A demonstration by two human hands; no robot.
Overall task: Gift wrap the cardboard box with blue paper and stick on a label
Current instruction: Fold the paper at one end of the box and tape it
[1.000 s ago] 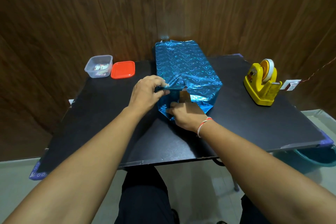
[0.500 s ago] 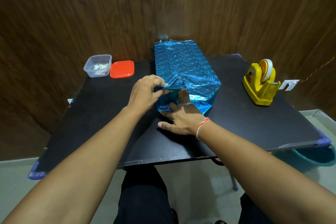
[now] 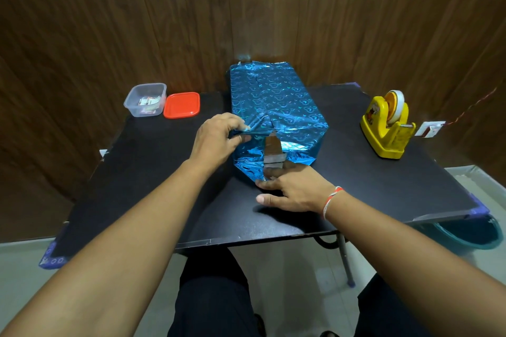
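Box, table centre: top and sides covered in blue paper, near end unfinished, cardboard exposed in the gap. Top flap is pinched by left hand; right hand is laid flat, fingers spread, on bottom flap w/ nothing gripped. Left to do, judged: end taped w/ dispenser, label stuck; none seen on box.
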